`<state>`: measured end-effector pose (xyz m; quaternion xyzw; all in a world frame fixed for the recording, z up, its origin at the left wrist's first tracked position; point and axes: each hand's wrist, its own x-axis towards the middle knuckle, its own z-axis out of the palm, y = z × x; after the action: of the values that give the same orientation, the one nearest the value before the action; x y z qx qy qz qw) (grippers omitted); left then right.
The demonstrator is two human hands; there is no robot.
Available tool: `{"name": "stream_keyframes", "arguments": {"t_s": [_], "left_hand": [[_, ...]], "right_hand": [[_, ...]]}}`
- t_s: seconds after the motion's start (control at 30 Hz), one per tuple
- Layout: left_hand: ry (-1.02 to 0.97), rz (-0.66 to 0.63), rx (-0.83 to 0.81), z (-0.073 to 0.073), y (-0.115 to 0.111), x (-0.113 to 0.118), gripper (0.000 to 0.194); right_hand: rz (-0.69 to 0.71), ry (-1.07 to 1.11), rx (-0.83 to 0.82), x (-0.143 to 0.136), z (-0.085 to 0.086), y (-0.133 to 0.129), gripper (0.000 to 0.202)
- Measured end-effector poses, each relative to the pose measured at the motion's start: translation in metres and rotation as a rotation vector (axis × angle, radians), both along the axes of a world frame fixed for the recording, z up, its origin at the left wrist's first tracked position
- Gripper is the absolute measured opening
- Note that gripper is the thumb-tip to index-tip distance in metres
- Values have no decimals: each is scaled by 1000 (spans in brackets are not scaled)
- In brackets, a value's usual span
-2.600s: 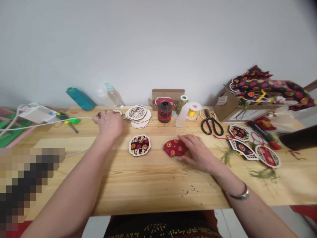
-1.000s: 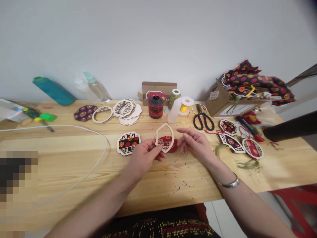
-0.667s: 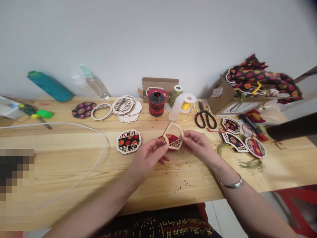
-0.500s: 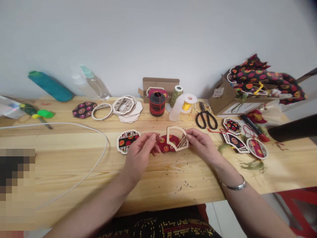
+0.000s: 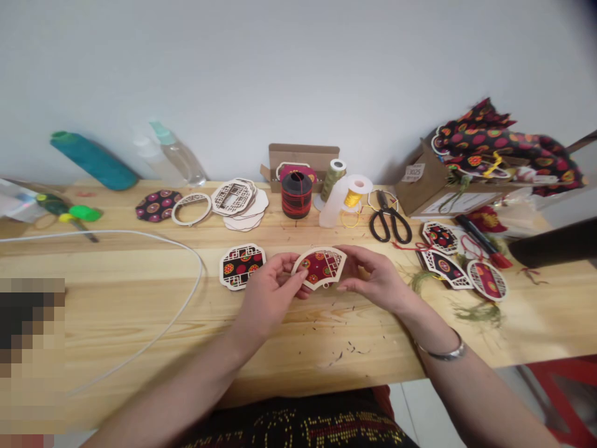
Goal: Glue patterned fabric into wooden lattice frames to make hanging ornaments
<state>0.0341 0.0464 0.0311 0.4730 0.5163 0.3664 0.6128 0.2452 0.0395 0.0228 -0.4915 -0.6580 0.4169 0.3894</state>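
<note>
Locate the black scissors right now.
In the head view, the black scissors lie right of centre, beyond the right hand, between the yellow thread spool on their left and the cardboard box on their right.

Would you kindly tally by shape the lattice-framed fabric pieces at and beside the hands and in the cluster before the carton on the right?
Fan-shaped: 2, the held fan piece and the cluster's fan piece
Lobed piece: 1
Octagonal piece: 1
Oval piece: 1
Total: 5
</note>
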Motion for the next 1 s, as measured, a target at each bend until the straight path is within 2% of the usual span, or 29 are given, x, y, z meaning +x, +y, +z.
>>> {"name": "stream_keyframes", "arguments": {"t_s": [0.1,0.23,0.37,0.47,0.57,0.73,1.0], "left_hand": [[12,9,21,0,0,1,34],[38,10,54,-3,-1,1,33],[147,-50,197,-9,-2,-1,44],[382,-83,351,-11,-3,-3,55],[564,-118,459,-11,-4,-4,53],[717,-97,619,-15,-4,-3,48],[797,-152,659,-20,-2,-1,47]], "right_hand": [[2,-130,116,0,0,-1,61],[19,-210,223,1,-2,0,52],[19,-252,213,1,-4,0,50],[17,-308,235,2,-5,0,49],[13,-366,254,2,-4,1,49],[28,-392,294,2,-3,2,47],[30,-481,296,3,-5,2,46]]}}
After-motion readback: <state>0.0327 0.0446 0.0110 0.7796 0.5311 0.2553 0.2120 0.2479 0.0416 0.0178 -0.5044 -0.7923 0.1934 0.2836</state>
